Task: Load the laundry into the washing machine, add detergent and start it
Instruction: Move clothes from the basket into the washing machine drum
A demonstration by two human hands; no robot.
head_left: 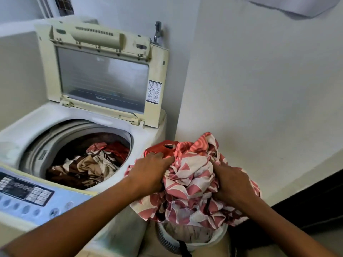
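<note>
Head view
Washer [22,127]: top-loader, at left, by the white wall [259,89].
Lid [104,76]: raised, standing upright at the back.
Drum [55,134]: open, part filled with a load [89,164] of brown, cream and red cloth.
Panel [24,191]: front edge of washer, buttons in rows; markings too blurred to read.
Tap [157,32]: on the wall behind the lid's right corner.
Basket [194,240]: pale, on the floor just right of the washer.
Sheet [191,177]: pink-and-white print, bunched above the basket, outside the drum.
Red piece [163,148]: at the bundle's top left; cannot tell what it is.
Left hand [150,171]: fingers dug into the sheet's left side, gripping.
Right hand [230,180]: gripping the sheet's right side.
Hands: apart, the bundle between them.
</note>
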